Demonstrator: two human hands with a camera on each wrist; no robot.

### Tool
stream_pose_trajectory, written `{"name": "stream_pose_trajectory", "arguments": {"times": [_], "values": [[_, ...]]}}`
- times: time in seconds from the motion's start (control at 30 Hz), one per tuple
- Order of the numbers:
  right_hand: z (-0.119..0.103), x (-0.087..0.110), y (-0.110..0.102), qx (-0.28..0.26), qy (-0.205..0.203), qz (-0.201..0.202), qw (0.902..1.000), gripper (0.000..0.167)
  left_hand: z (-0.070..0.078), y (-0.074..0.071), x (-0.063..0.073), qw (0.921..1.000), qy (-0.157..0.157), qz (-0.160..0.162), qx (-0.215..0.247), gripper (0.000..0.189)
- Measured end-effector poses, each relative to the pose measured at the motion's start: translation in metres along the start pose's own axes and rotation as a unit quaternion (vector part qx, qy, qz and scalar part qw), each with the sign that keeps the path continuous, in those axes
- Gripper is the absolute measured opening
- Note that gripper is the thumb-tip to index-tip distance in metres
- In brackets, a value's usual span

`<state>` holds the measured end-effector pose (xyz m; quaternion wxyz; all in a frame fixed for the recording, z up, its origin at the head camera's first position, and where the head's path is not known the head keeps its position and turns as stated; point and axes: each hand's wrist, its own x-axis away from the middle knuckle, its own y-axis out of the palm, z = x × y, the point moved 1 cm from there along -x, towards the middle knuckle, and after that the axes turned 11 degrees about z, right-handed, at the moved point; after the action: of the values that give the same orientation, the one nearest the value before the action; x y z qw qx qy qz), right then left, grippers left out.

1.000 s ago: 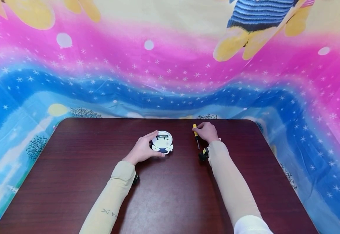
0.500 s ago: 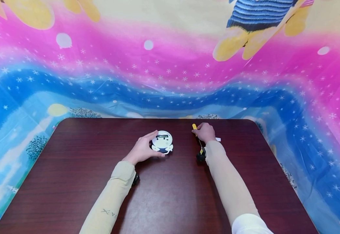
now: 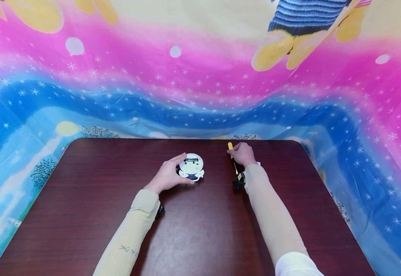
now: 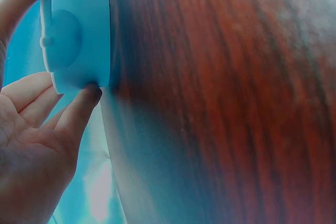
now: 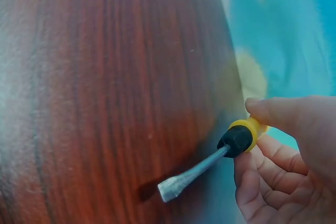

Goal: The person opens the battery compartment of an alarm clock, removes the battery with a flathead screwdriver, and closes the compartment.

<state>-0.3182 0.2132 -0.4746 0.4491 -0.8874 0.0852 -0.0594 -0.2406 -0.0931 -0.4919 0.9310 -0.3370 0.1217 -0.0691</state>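
Observation:
My left hand (image 3: 167,174) grips a round white device (image 3: 191,165) on the table, thumb at its near edge and fingers round its far left side. The device has a dark slot near the top, dark spots below it and a dark lower band. In the left wrist view its side wall (image 4: 89,35) stands between thumb and fingers. My right hand (image 3: 243,154) pinches the yellow handle of a flat-blade screwdriver (image 5: 199,169) between thumb and fingers. Its black collar and metal shaft point back toward me, the blade close over the tabletop with a shadow beside it.
The dark red-brown table (image 3: 200,230) has rounded far corners. A small white piece (image 3: 258,163) shows partly from behind the right wrist. A colourful printed cloth (image 3: 200,88) hangs round the far edge and sides. Each wrist carries a small black camera.
My right hand has taken up the screwdriver, shifted slightly toward me, then moved a little away again. The shaft now shows steeper in the head view. My left hand and the white device stay put.

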Motion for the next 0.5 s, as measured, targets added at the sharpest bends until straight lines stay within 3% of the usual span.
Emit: {"name": "stream_pose_trajectory", "arguments": {"times": [0.5], "values": [[-0.0046, -0.0035, -0.0086, -0.058, -0.003, 0.006, 0.9983, 0.038, 0.0013, -0.0002, 0.0002, 1.0, -0.001, -0.003, -0.001, 0.111]]}}
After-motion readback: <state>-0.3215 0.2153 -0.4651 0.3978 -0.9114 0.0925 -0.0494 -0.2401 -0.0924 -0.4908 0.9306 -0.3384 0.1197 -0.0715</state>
